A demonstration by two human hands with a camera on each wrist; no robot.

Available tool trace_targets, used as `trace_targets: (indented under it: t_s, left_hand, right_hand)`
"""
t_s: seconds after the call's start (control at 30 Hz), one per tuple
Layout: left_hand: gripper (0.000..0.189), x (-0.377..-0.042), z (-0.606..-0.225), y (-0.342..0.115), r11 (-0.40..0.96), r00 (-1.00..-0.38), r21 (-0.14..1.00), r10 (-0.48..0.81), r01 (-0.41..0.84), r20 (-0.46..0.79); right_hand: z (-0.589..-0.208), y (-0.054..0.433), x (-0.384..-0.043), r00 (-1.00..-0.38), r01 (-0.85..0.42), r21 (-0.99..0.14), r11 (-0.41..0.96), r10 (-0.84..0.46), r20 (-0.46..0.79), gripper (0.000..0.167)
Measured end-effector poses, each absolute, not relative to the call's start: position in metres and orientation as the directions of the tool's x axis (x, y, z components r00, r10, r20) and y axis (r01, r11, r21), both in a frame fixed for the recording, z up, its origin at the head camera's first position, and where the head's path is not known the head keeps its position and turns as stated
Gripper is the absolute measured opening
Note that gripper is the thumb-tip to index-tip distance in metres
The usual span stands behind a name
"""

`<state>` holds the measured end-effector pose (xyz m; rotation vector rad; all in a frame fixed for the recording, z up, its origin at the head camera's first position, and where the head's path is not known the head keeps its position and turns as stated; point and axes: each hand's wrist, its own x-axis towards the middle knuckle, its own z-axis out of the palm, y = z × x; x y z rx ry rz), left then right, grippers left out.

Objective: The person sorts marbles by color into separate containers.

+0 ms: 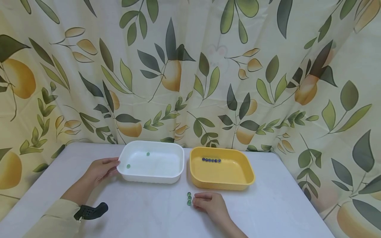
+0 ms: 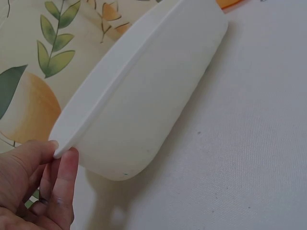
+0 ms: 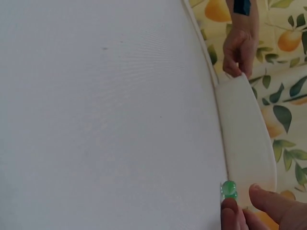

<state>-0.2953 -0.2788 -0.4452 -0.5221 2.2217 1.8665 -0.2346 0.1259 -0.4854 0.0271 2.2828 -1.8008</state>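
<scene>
My left hand [image 1: 102, 170] pinches the left rim of a white plastic tray [image 1: 153, 179] between thumb and fingers, and the left wrist view shows this grip close up. Two green marbles lie apart inside the tray, one marble [image 1: 128, 166] near the left end and another marble [image 1: 148, 154] farther back. On the table in front, three green marbles [image 1: 189, 198] stand in a short row. My right hand [image 1: 211, 205] is just right of that row, fingertips right beside the marbles. In the right wrist view its thumb [image 3: 261, 196] is spread from the fingers, with nothing held between.
A yellow plastic tray [image 1: 223, 185] stands right of the white one, with several dark blue marbles [image 1: 212, 160] lined up inside along its back. A white cloth covers the table [image 1: 143, 211]. Behind it hangs a leaf-and-fruit patterned curtain [image 1: 190, 82].
</scene>
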Motion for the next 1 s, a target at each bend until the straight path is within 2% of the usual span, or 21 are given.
trace_targets:
  t_s: [0.3,0.63,1.0]
  left_hand:
    - [0.059,-0.296,-0.446,-0.279,0.148,-0.919,0.91,-0.141,-0.387,-0.367]
    - [0.059,-0.296,-0.446,-0.279,0.157,-0.921,0.91,-0.136,-0.383,-0.364]
    - [0.06,-0.297,-0.446,-0.279,0.153,-0.918,0.908,-0.143,-0.389,-0.369]
  right_hand:
    - [-0.488,0.119,-0.227,-0.986,0.136,-0.957,0.256,-0.057,-0.155,0.033]
    - [-0.489,0.111,-0.226,-0.991,0.134,-0.899,0.416,0.037,-0.13,0.032]
    - [-0.496,0.104,-0.223,-0.991,0.115,-0.895,0.43,0.116,-0.072,0.03]
